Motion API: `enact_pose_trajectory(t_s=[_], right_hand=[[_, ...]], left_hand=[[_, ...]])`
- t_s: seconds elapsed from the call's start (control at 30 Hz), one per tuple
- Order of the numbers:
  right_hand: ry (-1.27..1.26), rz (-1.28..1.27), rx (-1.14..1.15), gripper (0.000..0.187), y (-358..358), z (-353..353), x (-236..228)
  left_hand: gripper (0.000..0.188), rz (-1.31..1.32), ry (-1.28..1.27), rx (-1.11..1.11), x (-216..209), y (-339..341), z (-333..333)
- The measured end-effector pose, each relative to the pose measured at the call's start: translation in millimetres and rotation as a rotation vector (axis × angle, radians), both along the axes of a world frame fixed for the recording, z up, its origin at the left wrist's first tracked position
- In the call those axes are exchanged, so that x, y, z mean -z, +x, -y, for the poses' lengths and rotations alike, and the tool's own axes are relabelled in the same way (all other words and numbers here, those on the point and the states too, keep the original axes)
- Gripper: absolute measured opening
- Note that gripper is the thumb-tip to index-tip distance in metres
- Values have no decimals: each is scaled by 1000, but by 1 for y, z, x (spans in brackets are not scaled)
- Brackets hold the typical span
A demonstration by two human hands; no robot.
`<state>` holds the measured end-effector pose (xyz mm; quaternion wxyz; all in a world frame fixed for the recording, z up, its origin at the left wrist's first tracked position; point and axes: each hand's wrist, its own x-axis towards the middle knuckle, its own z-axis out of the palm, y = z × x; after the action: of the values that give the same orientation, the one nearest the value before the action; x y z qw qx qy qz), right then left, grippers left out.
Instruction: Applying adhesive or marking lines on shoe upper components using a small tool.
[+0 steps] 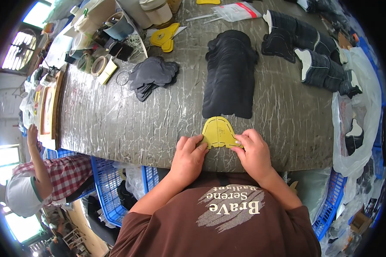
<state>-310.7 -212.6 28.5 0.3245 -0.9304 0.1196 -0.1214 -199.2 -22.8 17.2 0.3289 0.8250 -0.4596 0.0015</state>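
Note:
A yellow dome-shaped template (218, 132) with dashed slots along its curved edge lies near the front of the table. My left hand (188, 155) pinches its lower left corner between thumb and fingers. At the opposite corner, my right hand (254, 150) grips it the same way. Just beyond the template's rounded top stretches a long overlapping row of black cut pieces (230, 73). Whether a black piece lies beneath the template is hidden. Farther left sits a loose pile of black shaped pieces (153, 76).
Tied bundles of black pieces (319, 68) stand at the far right beside a plastic bag (345, 154). Other yellow templates (164, 36), a tape roll (99, 66) and tubs (118, 26) crowd the far left. Blue baskets (109, 188) stand below the table edge. Another person (51, 180) works at left.

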Motion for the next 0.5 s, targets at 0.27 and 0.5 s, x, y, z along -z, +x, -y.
enact_pose_trajectory(t_s=[0.27, 0.5], right_hand=[[13, 19, 1, 32, 0, 1, 1], [19, 15, -7, 32, -1, 1, 1]], left_hand=[[25, 17, 4, 2, 2, -1, -1], [25, 31, 12, 12, 4, -1, 0]])
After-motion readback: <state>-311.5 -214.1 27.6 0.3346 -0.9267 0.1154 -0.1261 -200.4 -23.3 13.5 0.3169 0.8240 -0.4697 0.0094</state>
